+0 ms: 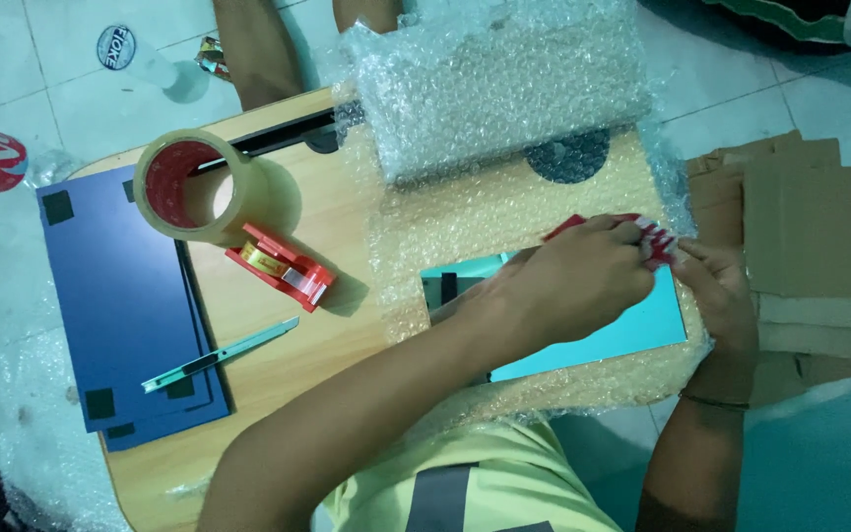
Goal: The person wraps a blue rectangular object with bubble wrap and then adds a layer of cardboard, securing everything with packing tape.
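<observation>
Red-white strip [654,238] pinched by both hands' fingers [632,236] over teal panel [632,330]; tape roll [194,187], cutter [219,357] lie w/ left.

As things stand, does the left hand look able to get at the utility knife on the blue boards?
Probably yes, once freed: the left hand is busy with the red-and-white piece, but the utility knife lies uncovered on the blue boards, beside the forearm.

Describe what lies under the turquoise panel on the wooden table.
A sheet of bubble wrap lies under the turquoise panel, spread over the wooden table. The left forearm covers the panel's near left part, so what lies beneath there cannot be seen.
</observation>
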